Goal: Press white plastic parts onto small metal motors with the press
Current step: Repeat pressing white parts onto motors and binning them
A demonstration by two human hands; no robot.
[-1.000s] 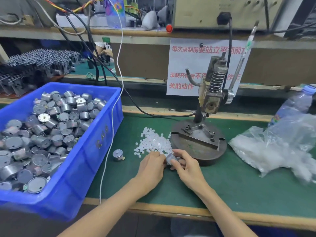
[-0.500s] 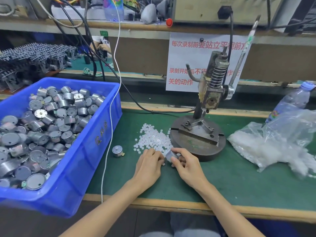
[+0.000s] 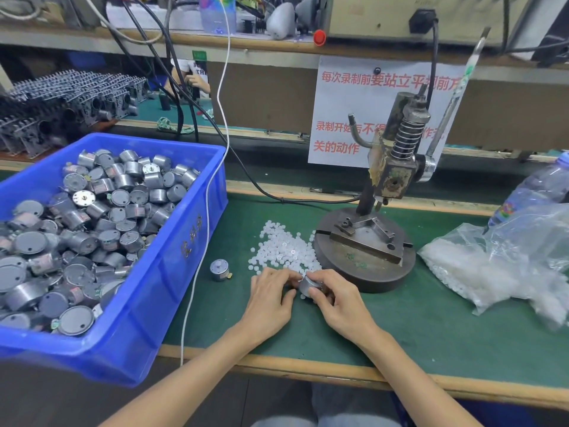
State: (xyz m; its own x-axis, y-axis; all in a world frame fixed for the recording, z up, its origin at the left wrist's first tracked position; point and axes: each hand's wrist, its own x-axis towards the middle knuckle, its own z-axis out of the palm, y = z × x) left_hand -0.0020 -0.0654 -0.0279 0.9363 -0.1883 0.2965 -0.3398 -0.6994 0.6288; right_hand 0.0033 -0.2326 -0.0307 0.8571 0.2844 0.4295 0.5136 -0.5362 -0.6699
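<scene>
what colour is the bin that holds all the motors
Blue: the bin is solid blue plastic, plain in the head view.

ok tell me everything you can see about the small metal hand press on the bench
The small metal hand press stands upright on the green bench mat, worn and rust-stained. Its round dark base carries an angled steel fixture plate with no motor on it. A column holds the head, with a coiled black spring and a long lever raised toward the upper right. The pile of small white plastic parts lies against the base's left edge.
</scene>
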